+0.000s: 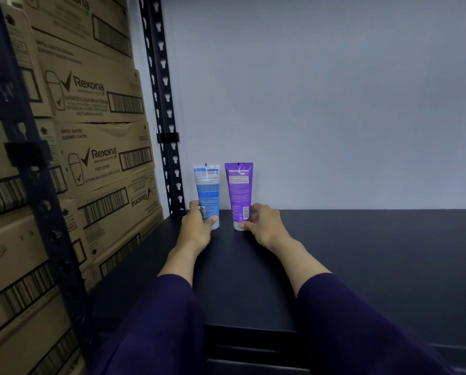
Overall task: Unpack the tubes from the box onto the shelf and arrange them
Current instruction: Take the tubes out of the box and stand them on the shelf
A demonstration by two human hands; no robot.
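Note:
Two tubes stand upright on their caps at the back left of the dark shelf (pixel 361 253), close to the white wall. The blue and white tube (pixel 208 190) is on the left, and my left hand (pixel 196 226) grips its lower part with thumb and fingers round it. The purple tube (pixel 238 188) stands just to its right with a small gap between them. My right hand (pixel 264 223) holds the purple tube near its cap. Both forearms reach forward in dark purple sleeves. The box that the tubes came from is out of view.
Stacked brown Rexona cartons (pixel 91 158) fill the neighbouring shelf bay on the left. A dark perforated upright post (pixel 162 104) stands just left of the tubes, another post (pixel 23 158) nearer me. The white wall (pixel 334 90) closes the back. The shelf surface stretches right of the tubes.

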